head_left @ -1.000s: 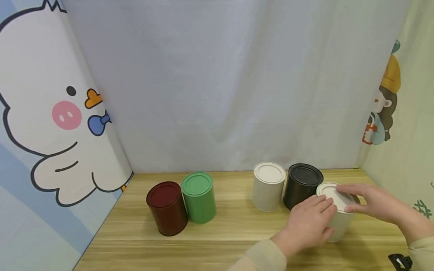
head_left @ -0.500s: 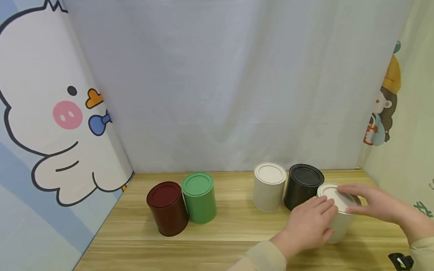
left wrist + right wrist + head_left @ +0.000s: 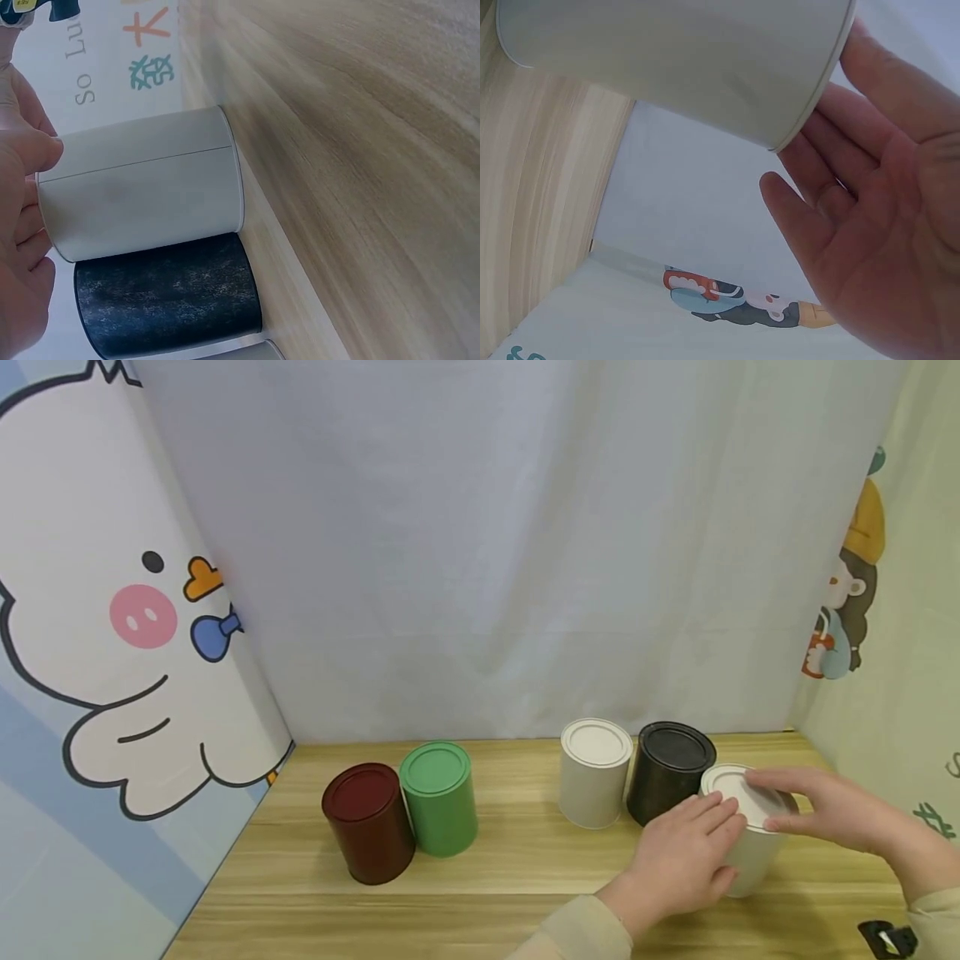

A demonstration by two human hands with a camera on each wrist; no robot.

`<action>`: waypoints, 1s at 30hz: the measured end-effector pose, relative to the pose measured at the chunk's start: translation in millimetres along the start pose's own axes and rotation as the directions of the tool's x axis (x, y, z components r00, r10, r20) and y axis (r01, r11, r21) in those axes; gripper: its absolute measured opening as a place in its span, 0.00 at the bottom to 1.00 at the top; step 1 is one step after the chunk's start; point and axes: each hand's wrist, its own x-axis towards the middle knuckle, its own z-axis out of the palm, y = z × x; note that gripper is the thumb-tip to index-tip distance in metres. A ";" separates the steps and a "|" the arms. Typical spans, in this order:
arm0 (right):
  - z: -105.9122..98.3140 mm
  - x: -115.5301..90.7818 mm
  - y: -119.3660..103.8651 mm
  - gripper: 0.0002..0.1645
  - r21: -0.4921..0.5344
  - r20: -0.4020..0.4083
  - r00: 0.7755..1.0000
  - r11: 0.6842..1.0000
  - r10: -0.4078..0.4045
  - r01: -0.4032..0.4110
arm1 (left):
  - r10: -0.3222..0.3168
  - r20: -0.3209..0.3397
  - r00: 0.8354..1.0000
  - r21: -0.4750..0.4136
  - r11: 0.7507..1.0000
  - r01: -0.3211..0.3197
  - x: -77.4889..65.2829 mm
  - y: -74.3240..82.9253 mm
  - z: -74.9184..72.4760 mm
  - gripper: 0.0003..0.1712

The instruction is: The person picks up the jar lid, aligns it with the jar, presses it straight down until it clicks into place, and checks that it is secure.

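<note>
A white lidded can (image 3: pixel 750 852) stands upright at the right of the table, with both hands at its top. My left hand (image 3: pixel 678 858) lays nearly straight fingers on the lid's left edge; its thumb (image 3: pixel 41 154) overlaps the can's side in the left wrist view. From the right, my right hand (image 3: pixel 840 810) rests fingers and thumb along the rim, lightly bent. In the right wrist view its little finger (image 3: pixel 787 214) sticks out away from the can. Right beside this can, on its left, stands a black can (image 3: pixel 667 777). The lid is partly covered by the hands.
Another white can (image 3: pixel 595 785) stands left of the black one. Farther left, a dark red can (image 3: pixel 372 835) and a green can (image 3: pixel 446 814) stand close together. A small black object (image 3: pixel 887 939) shows by the right sleeve. Grey cloth (image 3: pixel 465 568) hangs behind the wooden table (image 3: pixel 420 918).
</note>
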 end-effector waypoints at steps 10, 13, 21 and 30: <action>-3.7 -9.3 -2.9 0.27 0.035 0.006 0.997 0.996 0.076 -0.076 | -0.018 0.041 0.999 -0.121 0.992 0.023 -12.7 -6.8 3.3 0.41; -1.7 -13.8 -4.6 0.31 0.058 -0.045 0.992 0.992 0.114 -0.111 | -0.032 0.019 0.999 -0.190 0.981 0.035 -25.2 -13.6 5.6 0.43; 13.8 -1.2 -32.0 0.33 -0.039 -0.242 0.970 0.999 -0.034 0.026 | -0.070 -0.001 0.998 -0.294 0.954 0.067 -73.6 -47.9 15.3 0.41; 57.8 23.2 -71.2 0.28 -0.073 -0.306 0.927 0.976 -0.217 0.204 | -0.172 0.054 0.984 -0.306 0.935 0.180 -121.5 -91.7 13.5 0.43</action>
